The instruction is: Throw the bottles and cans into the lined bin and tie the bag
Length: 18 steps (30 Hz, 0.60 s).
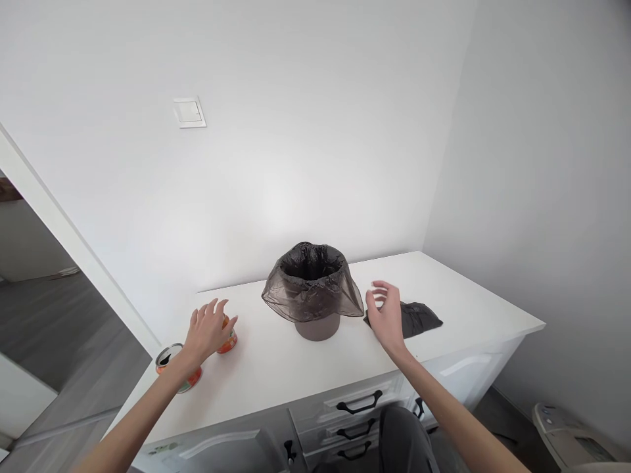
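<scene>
A small bin [318, 325] lined with a dark plastic bag [311, 282] stands in the middle of the white counter [276, 368]. My left hand [207, 328] hovers with fingers apart over an orange can [228, 339], touching or nearly touching its top. A second opened can [170, 360] stands nearer the left edge, partly behind my left forearm. My right hand [385, 314] is open, fingers loosely curled, between the bin and a folded dark bag [419, 317] lying on the counter.
White drawers with black handles [359, 404] sit under the counter. A wall switch [189, 112] is high on the back wall. A grey appliance [574, 437] stands on the floor at the lower right. A doorway opens on the left.
</scene>
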Tool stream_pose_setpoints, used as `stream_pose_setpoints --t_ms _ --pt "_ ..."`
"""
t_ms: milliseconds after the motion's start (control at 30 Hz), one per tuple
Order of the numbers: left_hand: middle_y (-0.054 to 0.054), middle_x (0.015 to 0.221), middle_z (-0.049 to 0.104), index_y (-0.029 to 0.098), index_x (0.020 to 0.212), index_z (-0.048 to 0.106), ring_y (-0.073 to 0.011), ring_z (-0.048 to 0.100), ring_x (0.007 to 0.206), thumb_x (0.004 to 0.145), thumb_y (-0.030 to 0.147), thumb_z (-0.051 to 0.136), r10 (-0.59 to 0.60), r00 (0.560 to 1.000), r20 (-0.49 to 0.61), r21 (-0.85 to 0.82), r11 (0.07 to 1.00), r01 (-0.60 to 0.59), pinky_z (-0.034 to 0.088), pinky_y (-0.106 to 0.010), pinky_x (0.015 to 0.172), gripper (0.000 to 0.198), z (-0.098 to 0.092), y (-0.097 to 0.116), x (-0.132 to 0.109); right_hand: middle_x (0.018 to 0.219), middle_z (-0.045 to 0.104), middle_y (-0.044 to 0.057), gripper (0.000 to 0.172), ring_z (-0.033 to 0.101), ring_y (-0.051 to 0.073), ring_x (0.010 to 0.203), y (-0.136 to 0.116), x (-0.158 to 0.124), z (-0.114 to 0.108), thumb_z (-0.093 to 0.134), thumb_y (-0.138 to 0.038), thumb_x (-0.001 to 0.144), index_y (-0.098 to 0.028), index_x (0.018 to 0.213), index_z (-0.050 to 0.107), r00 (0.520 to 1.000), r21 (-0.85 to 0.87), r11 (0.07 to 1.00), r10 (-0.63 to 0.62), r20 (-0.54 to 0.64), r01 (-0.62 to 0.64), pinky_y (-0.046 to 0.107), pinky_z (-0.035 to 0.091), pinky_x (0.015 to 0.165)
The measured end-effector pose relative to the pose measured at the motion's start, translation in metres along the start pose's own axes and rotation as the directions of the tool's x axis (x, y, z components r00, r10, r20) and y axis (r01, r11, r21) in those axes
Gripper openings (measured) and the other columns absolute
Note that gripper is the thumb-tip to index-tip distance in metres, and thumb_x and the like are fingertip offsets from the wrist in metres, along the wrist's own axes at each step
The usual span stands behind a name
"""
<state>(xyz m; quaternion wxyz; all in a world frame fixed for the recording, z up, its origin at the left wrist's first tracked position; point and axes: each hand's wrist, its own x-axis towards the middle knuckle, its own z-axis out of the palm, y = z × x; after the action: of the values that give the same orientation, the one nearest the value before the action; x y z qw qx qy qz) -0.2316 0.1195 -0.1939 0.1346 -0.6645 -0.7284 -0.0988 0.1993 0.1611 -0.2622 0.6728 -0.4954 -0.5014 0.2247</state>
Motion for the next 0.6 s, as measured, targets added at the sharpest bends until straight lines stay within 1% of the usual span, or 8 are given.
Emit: stream_pose_setpoints --t_ms 100,167,300,333,400,467,500,600 --pt "-0.021 0.146 0.059 0.013 0.141 0.057 -0.0413 0.055 0.134 0.095 0.044 0.039 -0.007 0.990 0.138 -0.060 0.998 0.016 0.037 -0.059 0.115 0.058 -0.001 0.000 -0.004 0.130 0.062 0.014 0.038 0.063 0.026 0.112 -0.029 0.028 0.013 0.052 -0.045 0.101 -0.022 0.131 0.058 0.947 -0.084 0.952 -0.279 0.156 0.294 0.045 0.054 0.093" --pt "-0.018 0.143 0.063 0.016 0.139 0.059 -0.0388 0.058 0.131 0.094 0.040 0.038 0.007 0.985 0.172 -0.088 0.996 0.008 0.046 -0.052 0.108 0.055 -0.003 0.002 -0.007 0.131 0.065 0.012 0.037 0.062 0.025 0.119 -0.054 0.052 0.029 0.049 -0.044 0.104 -0.024 0.132 0.060 0.860 -0.096 0.899 -0.372 0.349 0.428 0.044 0.051 0.103" --pt "-0.014 0.142 0.063 0.020 0.142 0.058 -0.0347 0.057 0.133 0.094 0.030 0.037 0.030 0.978 0.207 -0.143 0.990 0.000 0.055 -0.043 0.094 0.053 -0.007 0.004 -0.013 0.135 0.068 0.008 0.042 0.062 0.022 0.126 -0.095 0.098 0.073 0.043 -0.047 0.107 -0.025 0.137 0.062 0.611 -0.071 0.803 -0.389 0.690 0.591 0.041 0.046 0.112" --pt "-0.014 0.142 0.063 0.021 0.141 0.059 -0.0342 0.057 0.133 0.093 0.029 0.038 0.035 0.977 0.211 -0.155 0.988 -0.002 0.055 -0.042 0.093 0.053 -0.008 0.004 -0.014 0.138 0.067 0.008 0.044 0.061 0.022 0.129 -0.102 0.107 0.085 0.042 -0.047 0.108 -0.023 0.139 0.062 0.562 -0.070 0.786 -0.373 0.738 0.614 0.040 0.044 0.114" --pt "-0.013 0.143 0.062 0.022 0.137 0.062 -0.0338 0.058 0.133 0.093 0.029 0.041 0.040 0.976 0.214 -0.174 0.985 -0.002 0.055 -0.042 0.094 0.049 -0.009 0.004 -0.015 0.146 0.064 0.011 0.048 0.058 0.025 0.135 -0.109 0.120 0.109 0.040 -0.046 0.108 -0.019 0.142 0.061 0.505 -0.100 0.758 -0.323 0.800 0.644 0.042 0.041 0.118" --pt "-0.012 0.143 0.062 0.023 0.135 0.064 -0.0335 0.057 0.133 0.093 0.028 0.043 0.038 0.976 0.214 -0.187 0.982 0.003 0.054 -0.042 0.096 0.047 -0.007 0.004 -0.016 0.150 0.060 0.013 0.051 0.055 0.029 0.140 -0.110 0.129 0.129 0.042 -0.047 0.107 -0.016 0.143 0.061 0.484 -0.151 0.751 -0.246 0.840 0.643 0.045 0.039 0.120" --pt "-0.011 0.144 0.061 0.024 0.134 0.064 -0.0332 0.056 0.134 0.093 0.027 0.043 0.034 0.976 0.213 -0.192 0.981 0.008 0.055 -0.042 0.096 0.046 -0.005 0.003 -0.016 0.150 0.061 0.013 0.051 0.055 0.031 0.140 -0.108 0.133 0.137 0.046 -0.051 0.106 -0.017 0.140 0.063 0.495 -0.180 0.767 -0.199 0.846 0.616 0.046 0.038 0.120" --pt "-0.009 0.145 0.060 0.026 0.135 0.062 -0.0329 0.056 0.134 0.093 0.024 0.044 0.013 0.977 0.211 -0.201 0.979 0.030 0.056 -0.040 0.090 0.046 0.005 0.000 -0.018 0.134 0.072 0.011 0.056 0.062 0.034 0.132 -0.099 0.146 0.144 0.055 -0.069 0.096 -0.022 0.118 0.075 0.599 -0.248 0.850 -0.096 0.795 0.465 0.047 0.043 0.116"
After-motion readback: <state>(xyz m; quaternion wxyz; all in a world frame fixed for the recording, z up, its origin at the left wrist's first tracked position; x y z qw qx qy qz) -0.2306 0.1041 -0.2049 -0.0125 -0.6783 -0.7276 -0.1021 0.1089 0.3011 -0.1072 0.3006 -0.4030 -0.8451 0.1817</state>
